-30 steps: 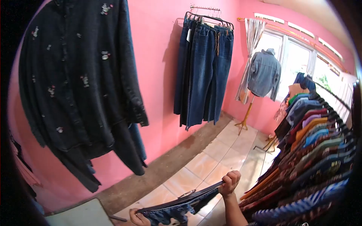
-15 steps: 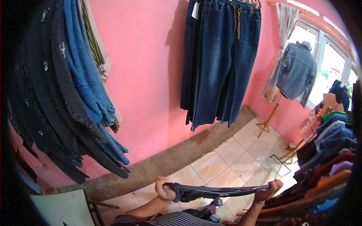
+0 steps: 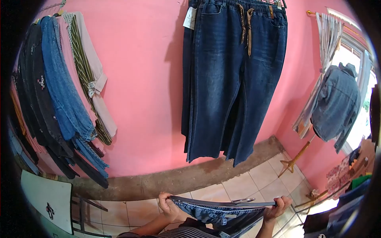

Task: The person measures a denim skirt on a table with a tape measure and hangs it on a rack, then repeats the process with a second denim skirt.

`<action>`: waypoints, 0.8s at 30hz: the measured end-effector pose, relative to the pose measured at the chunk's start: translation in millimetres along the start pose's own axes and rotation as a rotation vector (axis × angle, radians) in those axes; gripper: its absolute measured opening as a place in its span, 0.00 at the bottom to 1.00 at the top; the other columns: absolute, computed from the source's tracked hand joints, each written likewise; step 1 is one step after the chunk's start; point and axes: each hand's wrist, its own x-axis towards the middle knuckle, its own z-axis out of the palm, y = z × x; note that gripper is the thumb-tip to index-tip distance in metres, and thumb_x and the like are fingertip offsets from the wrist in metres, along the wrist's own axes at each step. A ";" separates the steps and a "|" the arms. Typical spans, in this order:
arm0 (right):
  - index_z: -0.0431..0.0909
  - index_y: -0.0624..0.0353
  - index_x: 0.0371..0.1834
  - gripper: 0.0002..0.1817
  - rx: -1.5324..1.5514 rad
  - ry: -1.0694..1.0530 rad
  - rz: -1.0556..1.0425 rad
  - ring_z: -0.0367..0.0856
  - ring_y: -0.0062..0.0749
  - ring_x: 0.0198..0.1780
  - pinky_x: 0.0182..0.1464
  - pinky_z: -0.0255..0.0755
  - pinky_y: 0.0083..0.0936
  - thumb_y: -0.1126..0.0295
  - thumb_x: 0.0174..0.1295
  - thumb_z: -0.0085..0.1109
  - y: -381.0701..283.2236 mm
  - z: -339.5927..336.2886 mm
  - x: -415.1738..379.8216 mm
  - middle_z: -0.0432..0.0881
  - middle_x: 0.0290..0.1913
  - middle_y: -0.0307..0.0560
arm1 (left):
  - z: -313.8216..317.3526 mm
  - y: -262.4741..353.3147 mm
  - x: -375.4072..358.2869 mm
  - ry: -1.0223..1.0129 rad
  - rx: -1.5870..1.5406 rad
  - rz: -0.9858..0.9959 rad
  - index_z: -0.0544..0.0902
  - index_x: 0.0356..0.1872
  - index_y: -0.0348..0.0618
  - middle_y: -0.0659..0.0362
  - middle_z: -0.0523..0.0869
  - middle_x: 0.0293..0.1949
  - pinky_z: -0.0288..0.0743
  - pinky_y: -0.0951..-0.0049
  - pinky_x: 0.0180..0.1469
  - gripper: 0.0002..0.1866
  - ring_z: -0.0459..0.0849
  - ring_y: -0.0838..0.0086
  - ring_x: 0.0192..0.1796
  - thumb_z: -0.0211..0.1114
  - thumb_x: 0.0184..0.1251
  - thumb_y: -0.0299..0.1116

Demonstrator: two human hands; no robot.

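Stretched between my two hands is a pair of blue jeans (image 3: 238, 216) with a gathered waistband, its dark top edge running nearly level. My left hand (image 3: 169, 207) is closed on the left end of the waistband, thumb on top. At the other end my right hand (image 3: 276, 209) grips the waistband, fingers curled round it. A pale label shows inside the waist. A shiny metal loop (image 3: 243, 200) sticks up just beyond the dark edge. The legs drop away below and are partly hidden by the bottom of the view.
Dark blue drawstring jeans (image 3: 222, 79) hang against the pink wall ahead. Shirts and denim (image 3: 65, 87) hang at left above a white-topped table (image 3: 47, 198). A denim jacket (image 3: 337, 103) on a wooden stand is by the window; more clothes (image 3: 337, 214) fill the lower right.
My view has shifted, and the hanging jeans look larger. The jeans in my hands have tilted, so the inside of the waist and the metal loop now show. Both hands keep their grip.
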 end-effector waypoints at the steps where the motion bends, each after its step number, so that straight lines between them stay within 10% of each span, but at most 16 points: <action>1: 0.65 0.60 0.27 0.20 0.011 0.000 -0.003 0.60 0.37 0.28 0.30 0.56 0.31 0.51 0.56 0.49 11.7 8.9 4.6 0.61 0.25 0.46 | 8.5 0.5 1.0 -0.034 -0.016 -0.005 0.66 0.31 0.38 0.57 0.67 0.26 0.60 0.76 0.29 0.18 0.65 0.76 0.27 0.40 0.68 0.44; 24: 0.69 0.63 0.30 0.24 -0.016 -0.140 -0.032 0.65 0.39 0.23 0.22 0.56 0.29 0.48 0.58 0.46 305.7 155.8 73.5 0.64 0.21 0.49 | 351.9 -16.2 56.7 -0.047 -0.248 0.216 0.69 0.27 0.38 0.55 0.71 0.18 0.61 0.74 0.21 0.19 0.68 0.70 0.19 0.47 0.65 0.46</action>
